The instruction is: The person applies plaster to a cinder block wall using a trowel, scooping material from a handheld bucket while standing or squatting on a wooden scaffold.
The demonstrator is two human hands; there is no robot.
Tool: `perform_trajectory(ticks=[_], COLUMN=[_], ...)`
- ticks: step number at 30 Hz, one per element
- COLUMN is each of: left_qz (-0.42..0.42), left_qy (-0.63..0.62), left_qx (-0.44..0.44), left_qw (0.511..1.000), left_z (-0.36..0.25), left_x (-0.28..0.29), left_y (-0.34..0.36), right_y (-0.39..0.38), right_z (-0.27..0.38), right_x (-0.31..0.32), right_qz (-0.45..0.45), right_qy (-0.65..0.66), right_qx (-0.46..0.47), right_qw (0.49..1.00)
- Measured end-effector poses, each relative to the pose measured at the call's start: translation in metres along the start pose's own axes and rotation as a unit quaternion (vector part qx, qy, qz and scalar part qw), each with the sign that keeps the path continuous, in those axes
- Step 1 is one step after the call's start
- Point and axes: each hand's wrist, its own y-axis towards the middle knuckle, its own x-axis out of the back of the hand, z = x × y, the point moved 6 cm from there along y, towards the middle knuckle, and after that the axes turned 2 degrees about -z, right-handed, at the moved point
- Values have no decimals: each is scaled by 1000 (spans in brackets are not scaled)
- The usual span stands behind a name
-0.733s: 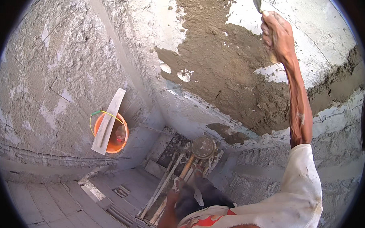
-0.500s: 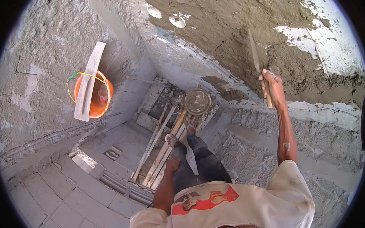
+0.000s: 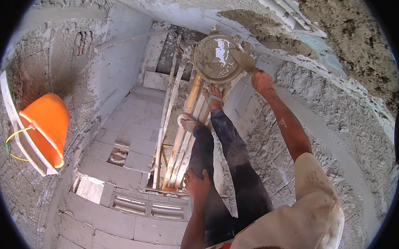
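Observation:
My right hand (image 3: 263, 83) is closed round the handle of a trowel (image 3: 243, 62). Its mortar-coated blade lies over the right side of a round bucket (image 3: 198, 73) of wet grey mortar (image 3: 210, 60), and I cannot tell how deep the tip goes. The bucket stands at the far end of the poles and planks under me. My left hand (image 3: 198, 183) rests on my left leg near the knee, fingers spread and holding nothing.
My sandalled feet (image 3: 214, 97) stand on a narrow run of poles and planks (image 3: 187, 119), high above the floor. An orange bucket (image 3: 54, 117) with a long pale board (image 3: 20, 133) across its mouth is at the left. A rough mortared wall (image 3: 358, 46) rises at the right.
My right hand and trowel have come down from the mortared wall to the mortar bucket. The view has swung down, and my left hand stays on my leg.

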Motion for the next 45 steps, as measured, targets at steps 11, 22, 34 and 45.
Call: perform_trajectory(ticks=[11,22,34,45], left_qz=[-34,11,-13,21], left_qy=[18,3,-141,-192], left_qx=[-2,3,-160,-209], left_qw=[999,1000,977,959], left_z=[-3,2,6,2], left_x=[-6,6,47,71], left_y=[-6,-9,14,14], right_y=[13,-14,-280,-334], right_z=[83,105,307,372], right_x=[-103,91,587,862], right_qz=[12,-57,-139,212], right_qy=[261,202,198,466], right_qx=[12,48,467,560], right_qw=[965,976,851,651])
